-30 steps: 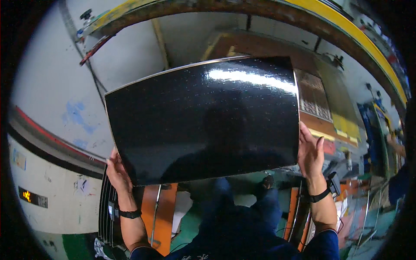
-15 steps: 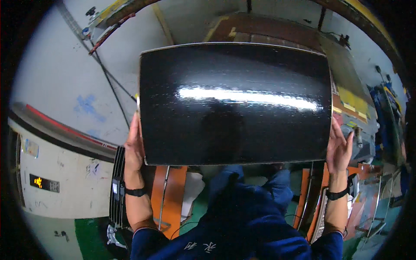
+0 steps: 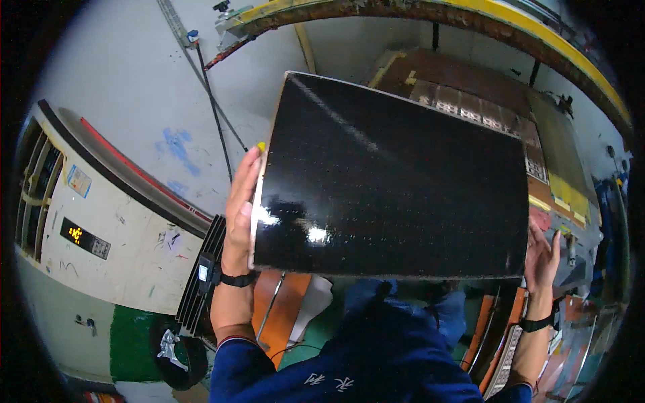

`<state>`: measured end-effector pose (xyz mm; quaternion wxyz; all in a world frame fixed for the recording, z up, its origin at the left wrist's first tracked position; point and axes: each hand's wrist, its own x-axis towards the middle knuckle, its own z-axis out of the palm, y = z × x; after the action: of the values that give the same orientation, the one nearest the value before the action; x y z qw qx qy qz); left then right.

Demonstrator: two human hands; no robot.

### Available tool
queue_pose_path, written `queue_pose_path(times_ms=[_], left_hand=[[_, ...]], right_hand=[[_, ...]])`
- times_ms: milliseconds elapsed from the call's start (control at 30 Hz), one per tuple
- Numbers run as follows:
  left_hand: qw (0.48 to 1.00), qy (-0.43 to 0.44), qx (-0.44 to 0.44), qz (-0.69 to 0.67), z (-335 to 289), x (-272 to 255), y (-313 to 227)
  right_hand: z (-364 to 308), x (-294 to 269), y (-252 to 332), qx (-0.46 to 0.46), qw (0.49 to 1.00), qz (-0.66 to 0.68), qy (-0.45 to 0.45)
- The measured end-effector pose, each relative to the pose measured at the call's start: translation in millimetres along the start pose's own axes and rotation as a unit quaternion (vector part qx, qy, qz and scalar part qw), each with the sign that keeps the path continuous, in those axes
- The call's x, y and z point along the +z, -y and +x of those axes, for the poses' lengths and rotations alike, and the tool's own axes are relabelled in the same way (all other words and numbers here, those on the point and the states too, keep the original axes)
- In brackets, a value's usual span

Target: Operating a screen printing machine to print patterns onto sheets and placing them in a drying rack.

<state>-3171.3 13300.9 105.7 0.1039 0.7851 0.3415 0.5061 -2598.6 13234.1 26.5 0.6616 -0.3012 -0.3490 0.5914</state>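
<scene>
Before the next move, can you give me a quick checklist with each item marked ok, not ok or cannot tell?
1. Left hand on the panel's left edge: ok.
2. Right hand at the panel's right edge: ok.
3. Right fingertips' hold: cannot tell; the black panel partly hides them.
4. Panel squared in this view: not ok; its upper edge slopes down to the right.
5. Panel's underside clean: cannot tell; it faces away.
6. Brown board beyond, fully in view: not ok; the panel covers part.
</scene>
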Motion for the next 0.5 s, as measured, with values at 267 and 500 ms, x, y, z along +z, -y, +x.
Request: queue_pose_path(times_ms=[267,500], left_hand=[[0.980,-0.178,0.064,-0.057,14,-17,-21],[0.964,0.034,-0.264,0.026,22,-45,16]], right_hand=[[1,45,50,0.075,0.995,-0.067,0.004],[-13,59,43,-0.191,0.877,-0.441,-0.021]])
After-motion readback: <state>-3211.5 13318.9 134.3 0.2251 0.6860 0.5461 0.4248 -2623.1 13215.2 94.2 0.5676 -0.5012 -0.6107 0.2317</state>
